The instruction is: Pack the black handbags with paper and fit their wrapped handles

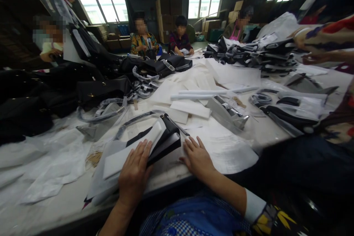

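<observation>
Surface (63, 202) strewn with white paper. Black bag panel (167, 142), centre frame, long axis lower left to upper right. Left hand (135, 172) flat on its white wrapping (121, 159), grip apart. Right hand (197, 158) just beside, right of it, splayed.

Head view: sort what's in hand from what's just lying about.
In hand: left hand flat on white paper over black piece; right hand flat on sheet.
Lying about: wrapped straps, paper rolls, wrapped stack, black bags.
</observation>
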Motion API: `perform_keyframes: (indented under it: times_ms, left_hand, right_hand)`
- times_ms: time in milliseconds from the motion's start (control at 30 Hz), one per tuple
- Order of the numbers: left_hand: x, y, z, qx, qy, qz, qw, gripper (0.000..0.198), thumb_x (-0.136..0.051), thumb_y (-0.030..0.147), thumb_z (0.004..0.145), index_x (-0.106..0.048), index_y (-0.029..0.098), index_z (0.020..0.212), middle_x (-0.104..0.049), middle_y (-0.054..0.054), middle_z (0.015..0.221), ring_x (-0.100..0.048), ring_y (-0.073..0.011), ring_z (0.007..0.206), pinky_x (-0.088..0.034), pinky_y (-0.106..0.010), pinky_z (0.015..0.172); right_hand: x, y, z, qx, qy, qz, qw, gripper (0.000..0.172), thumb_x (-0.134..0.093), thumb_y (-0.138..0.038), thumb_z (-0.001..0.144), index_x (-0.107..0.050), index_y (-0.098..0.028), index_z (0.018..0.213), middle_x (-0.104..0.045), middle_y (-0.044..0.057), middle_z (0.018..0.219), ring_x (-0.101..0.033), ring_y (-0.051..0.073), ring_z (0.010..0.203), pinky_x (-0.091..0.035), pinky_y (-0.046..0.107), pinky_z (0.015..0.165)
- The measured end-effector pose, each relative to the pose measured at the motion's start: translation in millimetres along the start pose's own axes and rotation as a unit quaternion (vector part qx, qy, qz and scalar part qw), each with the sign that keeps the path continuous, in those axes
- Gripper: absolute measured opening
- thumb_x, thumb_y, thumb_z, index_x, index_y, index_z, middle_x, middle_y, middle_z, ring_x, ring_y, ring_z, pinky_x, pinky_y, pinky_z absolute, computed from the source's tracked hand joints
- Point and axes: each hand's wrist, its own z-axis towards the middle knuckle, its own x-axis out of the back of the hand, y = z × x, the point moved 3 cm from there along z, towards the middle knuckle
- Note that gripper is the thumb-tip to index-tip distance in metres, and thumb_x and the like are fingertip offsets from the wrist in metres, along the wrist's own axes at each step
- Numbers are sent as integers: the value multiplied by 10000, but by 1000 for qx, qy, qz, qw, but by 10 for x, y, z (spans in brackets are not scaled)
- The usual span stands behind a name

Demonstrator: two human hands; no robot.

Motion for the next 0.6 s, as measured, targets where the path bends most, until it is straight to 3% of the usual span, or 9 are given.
perform_keyframes:
  times_ms: [167,300,400,533,600]
  left_hand:
    - [-30,20,1,-9,30,0,1000,675,-435,229,966,-142,235,1574,-414,-101,1543,-421,-289,1398,-352,-474,1147]
    - [-19,0,14,-17,74,6,997,621,-420,266,977,-216,203,1560,-454,-102,1518,-464,-279,1368,-372,-449,1128]
    - [-7,-13,19,-16,88,10,996,603,-421,287,982,-249,183,1551,-461,-101,1513,-471,-269,1361,-357,-428,1137]
    - [15,-23,7,-11,99,9,995,592,-417,307,990,-263,174,1546,-477,-101,1501,-483,-262,1350,-350,-419,1140]
    - [25,-27,1,-8,99,5,995,586,-416,308,992,-269,176,1543,-478,-100,1500,-477,-261,1354,-349,-421,1141]
  right_hand:
    - [-128,106,122,26,-4,-20,999,122,-642,-158,890,-723,-192,975,-741,84,1092,-635,285,1149,-294,596,1151]
    - [-87,-43,121,33,0,24,999,160,-634,-106,856,-732,-211,927,-754,44,1074,-638,263,1154,-226,565,1184]
    - [-84,-287,-37,75,7,103,992,182,-588,-141,898,-725,-233,973,-754,20,1090,-654,211,1118,-252,492,1184]
    - [-80,-596,-302,188,-101,227,950,122,-612,-265,928,-718,-269,990,-768,-27,1000,-688,144,1003,-322,382,1155]
    - [-21,-610,-319,168,-111,261,944,187,-629,-358,923,-702,-267,1069,-757,-15,1063,-681,147,1032,-325,374,1159]
